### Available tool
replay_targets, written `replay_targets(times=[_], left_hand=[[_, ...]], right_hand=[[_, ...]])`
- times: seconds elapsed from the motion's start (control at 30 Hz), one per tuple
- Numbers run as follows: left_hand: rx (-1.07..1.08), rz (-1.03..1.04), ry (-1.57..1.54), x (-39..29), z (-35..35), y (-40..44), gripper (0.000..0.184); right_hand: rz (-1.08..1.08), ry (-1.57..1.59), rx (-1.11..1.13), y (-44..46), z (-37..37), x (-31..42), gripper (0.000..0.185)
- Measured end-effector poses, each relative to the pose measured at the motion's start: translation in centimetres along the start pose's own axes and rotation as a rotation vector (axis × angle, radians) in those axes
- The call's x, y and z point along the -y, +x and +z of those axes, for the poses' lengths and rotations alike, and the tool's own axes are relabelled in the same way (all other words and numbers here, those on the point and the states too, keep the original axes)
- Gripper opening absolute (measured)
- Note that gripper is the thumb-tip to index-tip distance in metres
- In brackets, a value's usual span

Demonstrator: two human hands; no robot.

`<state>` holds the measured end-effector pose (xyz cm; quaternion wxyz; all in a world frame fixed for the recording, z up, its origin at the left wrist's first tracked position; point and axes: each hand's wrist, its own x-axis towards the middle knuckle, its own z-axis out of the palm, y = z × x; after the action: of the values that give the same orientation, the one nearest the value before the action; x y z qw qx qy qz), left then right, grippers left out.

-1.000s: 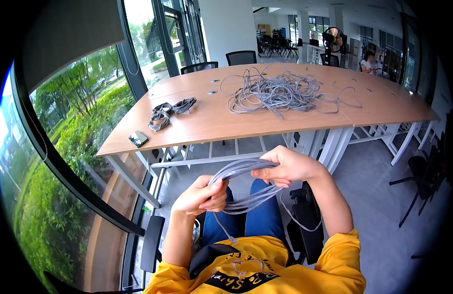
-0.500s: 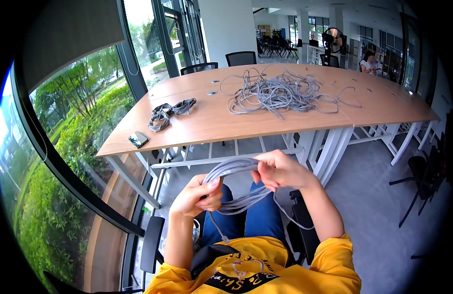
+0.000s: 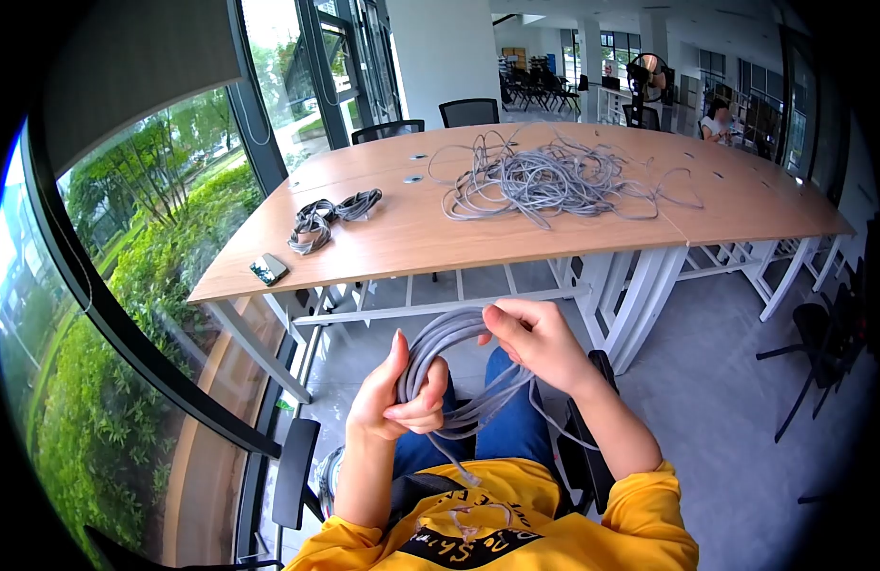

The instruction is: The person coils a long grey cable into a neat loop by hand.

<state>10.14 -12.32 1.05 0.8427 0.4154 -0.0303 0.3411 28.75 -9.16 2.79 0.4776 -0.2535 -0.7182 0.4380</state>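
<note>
A coil of grey network cable (image 3: 446, 344) hangs between my two hands above my lap. My left hand (image 3: 402, 398) has its fingers wrapped under the left side of the loops, with the thumb raised. At the coil's upper right, my right hand (image 3: 525, 333) pinches the cable between thumb and fingers. One end with a plug (image 3: 469, 477) dangles below the coil near my shirt. Another loose length (image 3: 562, 430) trails from the right side past my thigh toward the armrest.
On the wooden table (image 3: 402, 262) lie a big tangle of grey cable (image 3: 554, 181), tied dark-grey cable bundles (image 3: 313, 226) and a phone-like object (image 3: 267, 269). Black chair armrests (image 3: 297, 473) flank me. Windows stand at left; a person (image 3: 716, 122) sits far back right.
My left hand has turned, its thumb lifting off the loops. The coil is rounder and tilts more upright. My right hand has shifted slightly left and down.
</note>
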Motion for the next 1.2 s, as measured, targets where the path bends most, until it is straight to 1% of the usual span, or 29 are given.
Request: replay_targets(times=[0.03,0.07,0.13,0.17,0.2,0.23,0.33,0.37,0.4,0.47,0.6,0.67,0.8,0.9,0.97,1.07,1.2], left_hand=[[0.002,-0.004,-0.001,0.0,-0.1,0.0,0.057],[0.002,-0.004,0.000,0.1,-0.1,0.0,0.057],[-0.105,0.015,0.024,0.1,0.0,-0.2,0.053],[-0.105,0.014,0.024,0.2,-0.1,-0.2,0.053],[-0.164,0.033,0.036,0.3,-0.2,-0.1,0.051],[-0.223,0.052,0.050,0.4,-0.3,0.0,0.050],[-0.270,0.076,0.072,0.4,-0.8,0.5,0.048],[-0.285,0.087,0.133,0.3,-0.7,0.5,0.048],[-0.284,0.087,0.133,0.2,-0.8,0.6,0.048],[-0.275,0.076,0.161,0.2,-0.8,0.5,0.048],[-0.277,0.078,0.187,0.3,-0.2,0.6,0.047],[-0.287,0.027,0.168,0.3,-0.2,0.7,0.045],[-0.291,-0.032,0.145,0.1,-0.2,0.6,0.045],[-0.298,-0.071,0.188,-0.1,0.1,0.6,0.044],[-0.386,-0.084,0.395,-0.1,0.6,0.6,0.046],[-0.369,-0.102,0.471,0.0,0.7,0.6,0.046],[-0.343,-0.110,0.430,0.6,0.1,0.9,0.043]], right_hand=[[-0.013,-0.026,-0.077,-0.2,0.3,0.0,0.042],[-0.013,-0.026,-0.077,-0.3,0.4,-0.1,0.042],[-0.030,-0.100,-0.143,-0.6,0.7,-0.2,0.042],[-0.059,-0.121,-0.158,-0.5,0.8,-0.3,0.043],[-0.059,-0.121,-0.159,-0.5,0.9,-0.5,0.043],[-0.043,-0.087,-0.172,-0.4,0.9,-0.8,0.044],[-0.012,-0.026,-0.188,-0.3,1.1,-0.8,0.046],[0.004,0.001,-0.193,-0.3,1.1,-0.7,0.047],[0.004,0.000,-0.193,-0.3,0.9,-0.6,0.047],[0.090,0.060,-0.137,-0.3,0.6,-0.3,0.047],[0.064,0.029,-0.164,0.0,0.2,0.1,0.047],[0.047,-0.029,-0.163,0.1,-0.2,0.1,0.047],[0.042,-0.041,-0.147,0.4,-0.6,0.5,0.045],[0.054,-0.064,-0.121,0.5,-0.8,0.6,0.044],[0.089,-0.032,-0.118,0.5,-0.7,1.3,0.042],[0.089,-0.044,-0.119,0.6,-0.6,2.0,0.041],[0.076,-0.044,-0.127,0.9,-0.6,1.7,0.037]])
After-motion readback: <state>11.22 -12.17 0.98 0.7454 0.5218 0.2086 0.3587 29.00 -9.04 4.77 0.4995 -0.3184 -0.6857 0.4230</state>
